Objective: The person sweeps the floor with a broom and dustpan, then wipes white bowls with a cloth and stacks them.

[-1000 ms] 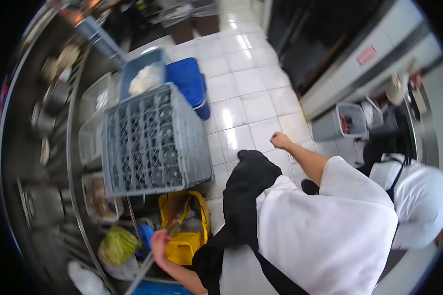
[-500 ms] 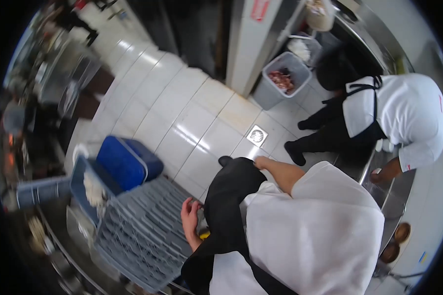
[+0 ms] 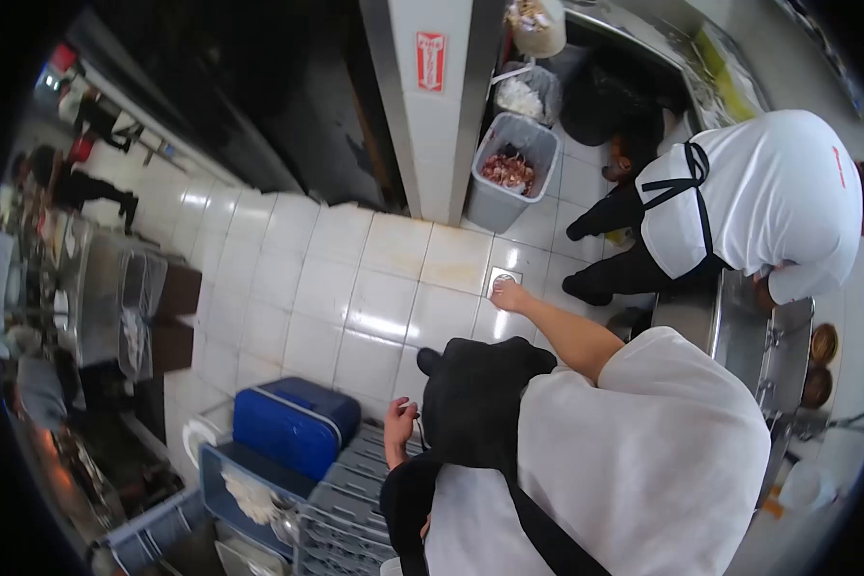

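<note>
My left hand [image 3: 400, 430] hangs in front of the black apron [image 3: 480, 389], fingers loosely bent and apart, with no object visible in it. It is nearest to the grey slatted rack [image 3: 360, 485] and the blue lidded box [image 3: 298, 422]. My right hand [image 3: 509, 295] reaches out over the tiled floor, its fingers loose and foreshortened, nothing seen in it. From this view it overlaps the floor drain [image 3: 505, 276]. My white sleeve [image 3: 653, 422] fills the lower right.
A person in a white shirt [image 3: 778, 202] bends over the metal sink [image 3: 736, 317] on the right. A grey bin [image 3: 494, 206] with reddish scraps stands by the pillar [image 3: 430, 125]. A blue-grey tub [image 3: 223, 499] holds white material. Metal equipment [image 3: 101, 288] lines the far left.
My view has turned left and forward, so the rack and blue box appear lower. My right hand has swung outward and now overlaps the drain. My left fingers are more bent.
</note>
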A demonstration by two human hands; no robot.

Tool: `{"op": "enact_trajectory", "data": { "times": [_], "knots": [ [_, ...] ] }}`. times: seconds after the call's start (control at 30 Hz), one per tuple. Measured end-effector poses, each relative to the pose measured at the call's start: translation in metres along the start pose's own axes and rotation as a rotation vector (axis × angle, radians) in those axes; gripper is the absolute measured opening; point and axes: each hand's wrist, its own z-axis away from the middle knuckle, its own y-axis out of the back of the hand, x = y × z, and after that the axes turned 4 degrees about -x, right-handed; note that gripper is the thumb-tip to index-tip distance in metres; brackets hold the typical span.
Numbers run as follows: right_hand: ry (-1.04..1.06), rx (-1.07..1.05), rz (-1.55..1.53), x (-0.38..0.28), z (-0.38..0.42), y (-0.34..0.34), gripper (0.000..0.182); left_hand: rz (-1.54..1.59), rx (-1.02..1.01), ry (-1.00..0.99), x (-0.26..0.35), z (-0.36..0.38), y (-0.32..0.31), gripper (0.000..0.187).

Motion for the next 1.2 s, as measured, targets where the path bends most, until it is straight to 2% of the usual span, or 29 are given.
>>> {"op": "enact_trajectory", "data": {
  "times": [0.03,0.07,0.1,0.13,0.17,0.23,0.27,0.33,0.37,0.43,0.5,0.6,0.67,0.7,0.73,0.77,0.8,0.9,0.97,1.1,1.17,1.2],
  "knots": [
    [-0.018,0.011,0.034,0.044,0.011,-0.032,0.034,-0.007,-0.009,0.001,0.015,-0.007,0.006,0.045],
    [-0.17,-0.28,0.082,0.035,0.052,0.0,0.032,0.015,-0.03,-0.036,0.017,-0.022,0.017,0.046],
    [-0.281,-0.355,0.1,0.067,0.072,-0.018,0.031,0.039,-0.053,-0.069,0.018,-0.035,0.024,0.046],
    [-0.429,-0.388,0.125,0.075,0.098,-0.02,0.028,0.019,-0.074,-0.088,0.029,-0.043,0.031,0.046],
    [-0.454,-0.291,0.149,0.083,0.126,-0.024,0.026,-0.014,-0.071,-0.066,0.042,-0.05,0.037,0.045],
    [-0.712,-0.493,-0.15,0.075,0.153,-0.002,0.03,-0.076,-0.086,-0.056,0.071,-0.073,0.043,0.045],
    [-0.745,-0.467,-0.211,0.08,0.156,0.002,0.03,-0.166,-0.128,-0.067,0.101,-0.099,0.036,0.045],
    [-0.834,-0.28,-0.529,0.086,0.159,-0.004,0.036,-0.299,-0.179,-0.074,0.132,-0.129,0.022,0.044],
    [-0.845,-0.259,-0.566,0.09,0.154,-0.009,0.036,-0.336,-0.198,-0.088,0.148,-0.145,0.01,0.044],
    [-0.577,-0.05,-0.471,0.108,0.137,-0.026,0.041,-0.433,-0.28,-0.086,0.177,-0.171,-0.017,0.044],
    [-0.625,-0.062,-0.459,0.121,0.121,-0.025,0.042,-0.503,-0.294,-0.07,0.202,-0.188,-0.043,0.043],
    [-0.722,-0.038,-0.465,0.148,0.092,0.001,0.037,-0.362,-0.226,0.034,0.218,-0.199,-0.077,0.038],
    [-0.661,-0.053,-0.498,0.174,0.057,0.018,0.036,-0.333,-0.204,0.086,0.211,-0.199,-0.093,0.037],
    [-0.554,-0.094,-0.447,0.187,0.032,0.029,0.035,-0.291,-0.185,0.124,0.206,-0.201,-0.1,0.036],
    [-0.49,0.001,-0.52,0.192,0.008,0.044,0.033,-0.439,-0.172,0.126,0.203,-0.198,-0.108,0.035],
    [-0.415,0.098,-0.56,0.18,-0.005,0.092,0.029,-0.591,-0.16,0.131,0.2,-0.196,-0.115,0.034],
    [-0.304,0.109,-0.564,0.182,-0.027,0.12,0.027,-0.738,-0.147,0.139,0.198,-0.194,-0.123,0.033],
    [-0.195,0.231,-0.641,0.179,-0.089,0.208,0.03,-0.878,-0.154,0.098,0.211,-0.197,-0.142,0.033],
    [-0.171,0.401,-0.841,0.182,-0.123,0.247,0.027,-0.892,-0.162,0.037,0.23,-0.214,-0.159,0.033],
    [-0.207,0.407,-0.962,0.222,-0.178,0.27,0.024,-0.864,-0.211,-0.186,0.28,-0.275,-0.2,0.034],
    [-0.331,0.298,-1.142,0.256,-0.192,0.261,0.025,-0.85,-0.243,-0.262,0.328,-0.314,-0.233,0.034],
    [-0.457,0.288,-1.075,0.269,-0.191,0.257,0.024,-0.843,-0.255,-0.212,0.363,-0.326,-0.26,0.035]
  ]
}}
